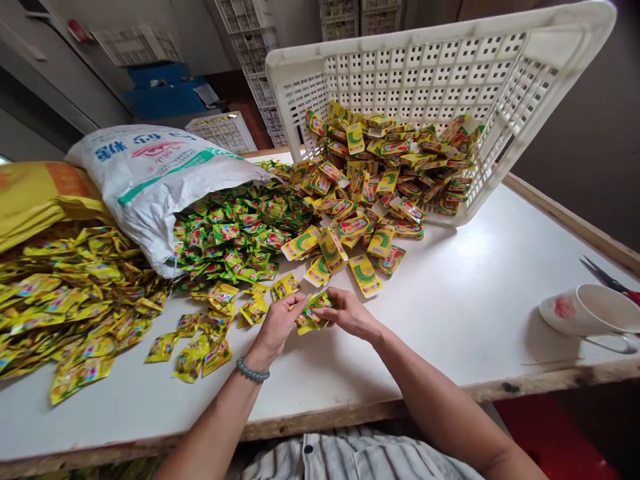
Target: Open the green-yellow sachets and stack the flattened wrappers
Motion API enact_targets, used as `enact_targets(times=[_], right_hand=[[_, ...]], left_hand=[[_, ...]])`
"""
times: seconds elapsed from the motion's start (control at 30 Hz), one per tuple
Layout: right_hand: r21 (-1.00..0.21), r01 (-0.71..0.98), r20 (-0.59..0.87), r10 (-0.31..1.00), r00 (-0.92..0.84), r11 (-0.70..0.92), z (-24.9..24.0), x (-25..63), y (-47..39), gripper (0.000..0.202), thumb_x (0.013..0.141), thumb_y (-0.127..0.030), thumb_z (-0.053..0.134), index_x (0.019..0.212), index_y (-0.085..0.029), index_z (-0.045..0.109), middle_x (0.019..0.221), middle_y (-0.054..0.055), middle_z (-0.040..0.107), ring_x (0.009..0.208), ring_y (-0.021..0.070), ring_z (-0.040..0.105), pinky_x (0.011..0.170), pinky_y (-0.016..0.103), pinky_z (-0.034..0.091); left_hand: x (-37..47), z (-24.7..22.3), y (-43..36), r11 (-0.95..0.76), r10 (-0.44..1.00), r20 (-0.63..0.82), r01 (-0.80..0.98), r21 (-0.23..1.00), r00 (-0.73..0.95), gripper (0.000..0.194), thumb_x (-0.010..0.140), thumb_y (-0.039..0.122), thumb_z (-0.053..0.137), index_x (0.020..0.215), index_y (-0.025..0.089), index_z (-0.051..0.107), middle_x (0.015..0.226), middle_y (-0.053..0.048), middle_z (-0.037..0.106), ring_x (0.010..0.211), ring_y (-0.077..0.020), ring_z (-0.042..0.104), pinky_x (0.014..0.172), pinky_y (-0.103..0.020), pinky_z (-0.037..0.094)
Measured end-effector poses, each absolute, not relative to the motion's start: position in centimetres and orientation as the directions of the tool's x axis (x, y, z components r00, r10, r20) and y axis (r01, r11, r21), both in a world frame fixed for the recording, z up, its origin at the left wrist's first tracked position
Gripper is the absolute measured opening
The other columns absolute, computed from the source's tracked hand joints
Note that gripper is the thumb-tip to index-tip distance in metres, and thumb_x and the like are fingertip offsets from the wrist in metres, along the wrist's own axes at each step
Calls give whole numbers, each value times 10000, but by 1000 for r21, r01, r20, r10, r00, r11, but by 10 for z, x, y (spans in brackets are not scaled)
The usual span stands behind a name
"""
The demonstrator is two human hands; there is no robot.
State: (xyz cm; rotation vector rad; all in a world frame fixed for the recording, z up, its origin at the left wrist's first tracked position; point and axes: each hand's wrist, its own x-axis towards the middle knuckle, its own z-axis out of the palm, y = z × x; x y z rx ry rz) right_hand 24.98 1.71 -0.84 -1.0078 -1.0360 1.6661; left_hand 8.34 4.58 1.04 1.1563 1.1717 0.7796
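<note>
My left hand (278, 325), with a green bead bracelet on its wrist, pinches the left side of a small bunch of green and yellow sachets (311, 319). From the other side my right hand (353, 316) closes on the same bunch, thumb on top. The fingers partly cover it, so which sachet each hand grips is hard to tell. Just beyond lie several small yellow cardboard boxes (365, 275), some with flaps up. Loose yellow sachets (253, 309) lie left of my hands. Green sachets (240, 230) spill from a white woven sack (165, 167) behind them.
A tipped white plastic crate (425, 50) pours boxes onto the white table (475, 293). At far left, a yellow sachet heap (90, 293) lies below a yellow bag (43, 197). A mug (585, 310) with a spoon and scissors (607, 277) are at right.
</note>
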Motion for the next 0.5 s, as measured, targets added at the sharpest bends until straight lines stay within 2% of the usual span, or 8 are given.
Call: enact_targets(times=[0.07,0.13,0.23,0.3,0.33,0.4,0.5], right_hand=[[-955,-245,-148,984,-98,-168,-9,255,20,343,643,-407,746,778,-188,518,718,-12,559,641,136,522,581,262,411],[-982,-172,-98,988,122,-76,-10,262,24,277,672,-384,685,747,-199,493,712,-10,550,664,143,504,606,269,403],[-998,45,-29,928,372,-49,-11,272,28,191,718,-361,602,741,-216,480,703,-10,546,680,159,484,643,286,394],[-983,162,-7,887,462,-92,-9,277,28,145,734,-342,558,750,-225,473,693,-9,547,669,167,476,641,292,383],[-975,194,2,874,486,-106,-7,279,27,125,738,-331,541,761,-228,473,694,-6,552,664,171,475,638,294,380],[-972,219,37,863,503,-86,-3,282,26,108,748,-326,520,784,-231,483,705,0,558,657,174,474,631,294,376],[-975,215,142,897,418,54,3,285,24,121,775,-335,534,826,-226,522,757,12,577,698,180,501,656,294,401]], left_hand=[[90,12,61,179,947,-226,209,961,228,449,671,586,734,755,156,634,672,-26,634,595,-153,570,601,-280,467],[102,15,78,17,985,-83,396,918,151,430,688,556,733,838,163,646,756,-57,660,683,-195,611,670,-307,472],[121,19,101,-202,979,127,645,737,161,501,640,433,809,1043,177,655,1031,-133,693,959,-294,635,820,-347,453],[131,18,109,-265,962,133,693,670,238,559,614,351,829,1117,189,645,1119,-150,685,1050,-327,615,846,-351,438],[133,16,111,-260,962,112,699,666,251,562,607,314,827,1124,194,644,1086,-142,699,1033,-326,623,827,-345,439],[130,11,110,-170,980,45,692,701,195,517,605,263,804,1095,197,651,864,-86,724,872,-291,656,736,-321,439],[110,10,101,32,993,-87,532,846,78,461,630,277,749,1069,183,642,585,7,639,603,-207,606,577,-270,404]])
